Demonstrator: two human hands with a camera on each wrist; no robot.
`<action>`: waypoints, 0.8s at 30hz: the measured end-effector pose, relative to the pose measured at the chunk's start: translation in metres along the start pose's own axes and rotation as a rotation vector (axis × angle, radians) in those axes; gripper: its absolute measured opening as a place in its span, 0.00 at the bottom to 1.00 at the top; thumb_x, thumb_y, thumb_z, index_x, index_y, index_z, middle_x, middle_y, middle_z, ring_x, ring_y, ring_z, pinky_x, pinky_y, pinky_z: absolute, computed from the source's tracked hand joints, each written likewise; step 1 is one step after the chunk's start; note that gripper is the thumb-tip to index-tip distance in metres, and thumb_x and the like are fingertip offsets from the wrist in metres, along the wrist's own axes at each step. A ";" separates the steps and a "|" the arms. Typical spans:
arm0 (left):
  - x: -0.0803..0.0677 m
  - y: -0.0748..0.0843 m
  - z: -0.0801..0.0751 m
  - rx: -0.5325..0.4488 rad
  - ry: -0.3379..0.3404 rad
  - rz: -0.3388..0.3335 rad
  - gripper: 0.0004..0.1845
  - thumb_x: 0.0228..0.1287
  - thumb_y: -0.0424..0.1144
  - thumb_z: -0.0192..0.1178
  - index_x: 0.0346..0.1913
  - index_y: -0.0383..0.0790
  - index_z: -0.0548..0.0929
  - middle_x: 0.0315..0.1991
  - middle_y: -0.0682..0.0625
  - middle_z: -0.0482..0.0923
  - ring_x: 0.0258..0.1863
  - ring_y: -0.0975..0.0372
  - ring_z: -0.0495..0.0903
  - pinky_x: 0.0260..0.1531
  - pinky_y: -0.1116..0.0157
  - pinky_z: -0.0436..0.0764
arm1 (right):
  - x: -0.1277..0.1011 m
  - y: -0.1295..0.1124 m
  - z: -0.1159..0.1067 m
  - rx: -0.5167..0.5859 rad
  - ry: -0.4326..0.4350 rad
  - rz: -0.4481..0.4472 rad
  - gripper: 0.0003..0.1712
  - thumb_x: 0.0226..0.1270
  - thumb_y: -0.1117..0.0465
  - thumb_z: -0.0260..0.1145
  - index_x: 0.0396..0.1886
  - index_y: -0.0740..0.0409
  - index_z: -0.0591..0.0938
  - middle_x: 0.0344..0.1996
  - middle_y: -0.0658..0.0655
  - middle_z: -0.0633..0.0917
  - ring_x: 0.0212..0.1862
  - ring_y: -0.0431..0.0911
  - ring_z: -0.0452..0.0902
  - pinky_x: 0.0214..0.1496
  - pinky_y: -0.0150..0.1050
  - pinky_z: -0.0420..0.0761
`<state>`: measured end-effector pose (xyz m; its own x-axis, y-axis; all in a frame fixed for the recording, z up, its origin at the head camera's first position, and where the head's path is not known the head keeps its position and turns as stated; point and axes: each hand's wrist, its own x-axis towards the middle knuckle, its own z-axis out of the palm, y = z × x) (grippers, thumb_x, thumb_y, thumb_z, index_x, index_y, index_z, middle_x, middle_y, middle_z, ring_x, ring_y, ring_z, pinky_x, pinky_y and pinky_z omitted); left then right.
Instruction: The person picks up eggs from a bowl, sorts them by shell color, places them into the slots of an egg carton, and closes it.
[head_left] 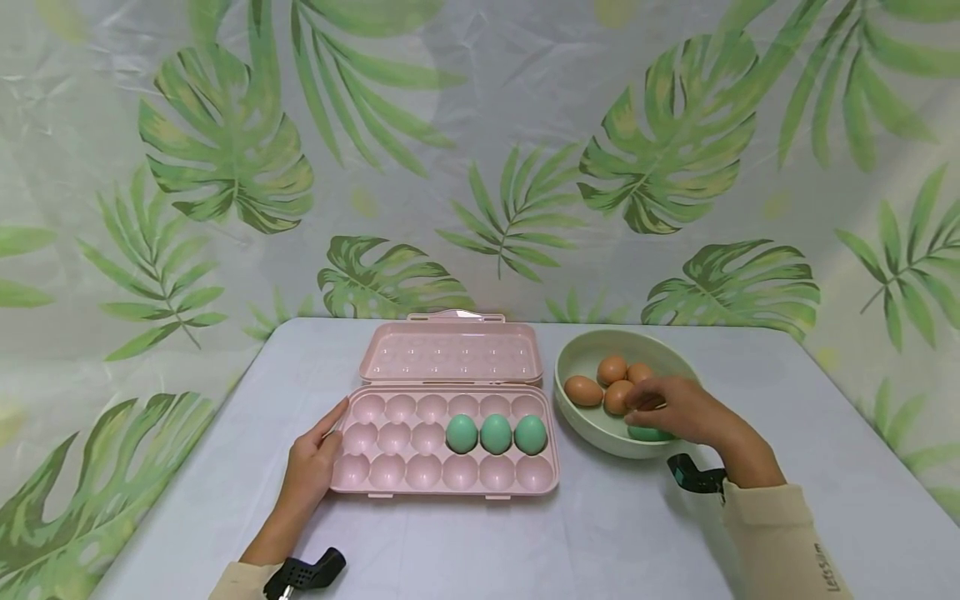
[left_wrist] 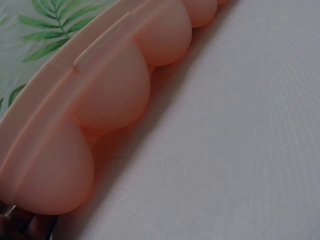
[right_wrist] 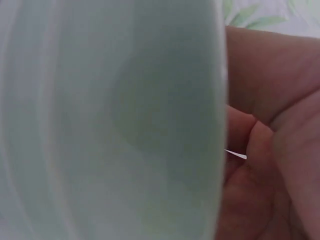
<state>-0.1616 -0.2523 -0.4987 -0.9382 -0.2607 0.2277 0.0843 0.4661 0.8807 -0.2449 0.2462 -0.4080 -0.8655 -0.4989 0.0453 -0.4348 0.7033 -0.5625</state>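
Note:
A pink egg tray [head_left: 423, 472] lies on the table with its lid [head_left: 450, 354] folded back. Three green eggs [head_left: 496, 434] sit in the right half of its middle row. My left hand [head_left: 309, 458] grips the tray's left edge; some fingers show under the rim in the left wrist view. To the right, a pale green bowl [head_left: 600, 433] holds several brown eggs [head_left: 583, 391] and a green egg [head_left: 648, 433]. Over these eggs my right hand [head_left: 686, 408] reaches in, fingers bent, with nothing seen between them. The bowl's wall hides the fingertips in the right wrist view.
A white cloth covers the table [head_left: 450, 550]. Behind it hangs a leaf-printed sheet [head_left: 510, 108]. The bowl stands close beside the tray's right side. The open lid reaches back towards the table's far edge. Each wrist carries a small black camera [head_left: 693, 475].

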 end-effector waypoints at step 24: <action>0.000 0.000 0.000 0.005 -0.006 -0.008 0.24 0.71 0.33 0.44 0.69 0.42 0.70 0.69 0.50 0.66 0.71 0.58 0.59 0.68 0.63 0.59 | 0.007 0.003 0.008 -0.124 -0.053 -0.030 0.18 0.53 0.53 0.75 0.41 0.57 0.86 0.40 0.52 0.86 0.43 0.49 0.81 0.46 0.47 0.78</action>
<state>-0.1610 -0.2523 -0.4982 -0.9409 -0.2591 0.2183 0.0754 0.4681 0.8804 -0.2504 0.2410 -0.4162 -0.8387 -0.5443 0.0151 -0.4905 0.7433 -0.4549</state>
